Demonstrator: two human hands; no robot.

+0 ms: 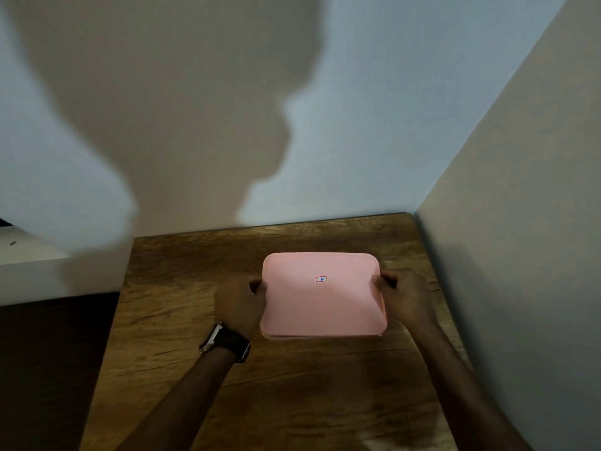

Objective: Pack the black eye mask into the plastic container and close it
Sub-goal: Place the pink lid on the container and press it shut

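A pink plastic container (322, 301) sits on the wooden table (201, 320), its flat pink lid on top with a small red-framed sticker in the middle. My left hand (239, 304) grips the container's left edge, fingers curled at the rim. My right hand (405, 296) grips the right edge in the same way. A dark watch is on my left wrist. The black eye mask is not visible anywhere in view.
The table stands in a corner, with a pale wall behind it and another wall (520, 222) close along its right side. A white ledge (39, 265) lies to the far left, and dark floor lies beside the table's left edge.
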